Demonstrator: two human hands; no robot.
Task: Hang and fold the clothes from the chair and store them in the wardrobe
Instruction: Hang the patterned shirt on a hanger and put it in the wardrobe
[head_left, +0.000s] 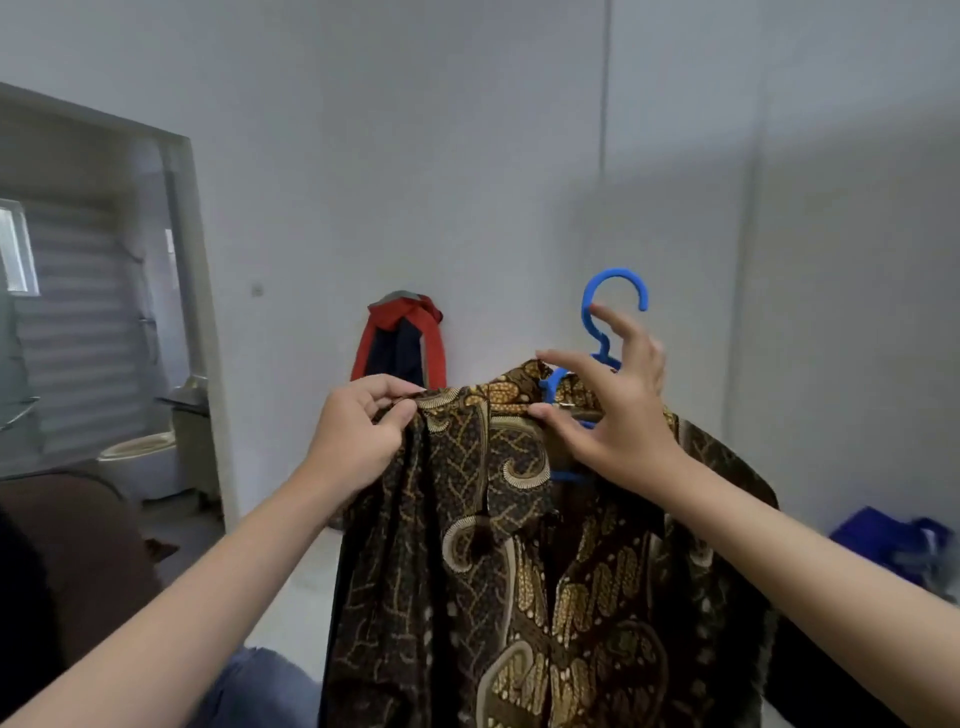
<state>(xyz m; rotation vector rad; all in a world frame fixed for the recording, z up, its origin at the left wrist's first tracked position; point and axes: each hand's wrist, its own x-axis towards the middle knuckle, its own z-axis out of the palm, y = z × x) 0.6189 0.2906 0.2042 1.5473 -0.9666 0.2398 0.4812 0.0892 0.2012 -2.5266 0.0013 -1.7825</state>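
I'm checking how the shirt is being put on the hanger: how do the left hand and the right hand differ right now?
The left hand is closed, pinching the batik shirt at its shoulder edge; the right hand is spread, fingers splayed. The left hand touches only cloth, while the right hand sits at the collar by the blue hanger, below its hook. Both are held at the shirt's top edge, at similar height.

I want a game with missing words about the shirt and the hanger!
1. The plastic hanger inside the patterned brown and gold shirt is coloured ____.
2. The left hand pinches the shirt at its ____ edge.
3. The right hand has its fingers spread ____.
4. The red and dark garment hangs on the ____ behind the shirt.

Missing words: blue; top; open; wall
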